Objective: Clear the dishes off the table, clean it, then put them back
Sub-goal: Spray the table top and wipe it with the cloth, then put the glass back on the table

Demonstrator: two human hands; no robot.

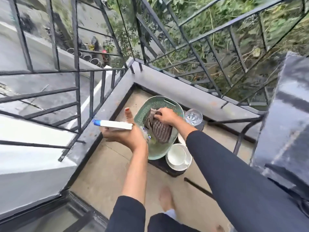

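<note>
1. Foreground: dark sleeves (234, 173) cover both forearms. One bare foot (165, 200) stands on the tan balcony floor (100, 173).
2. Low dark stand (173, 173) sits on the floor just ahead of the foot. Near end: white cup (175, 154), upright, on a white saucer (173, 167).
3. Green perforated basket (156, 104) sits just beyond the cup, L of it. A 2nd white dish edge shows between basket and cup; type n/a.
4. L hand (123, 136): L of the basket, thumb raised, fingers curled under a flat white item w/ blue end (115, 125). Item is blurred; type cannot be told.
5. R hand (164, 115): inside the basket, fingers closed round a brown/grey striped cloth (158, 131). Cloth lies bunched in the basket, lower end near the R rim.
6. Cut-glass tumbler (193, 117): upright, just R of the basket, at the stand's far end.
7. R edge of view: dark glossy surface (287, 114), well apart from the stand.
8. Background: grey parapet ledge (175, 86) bounds the floor; black metal railing (200, 39) rises from it, w/ greenery (217, 17) beyond.
</note>
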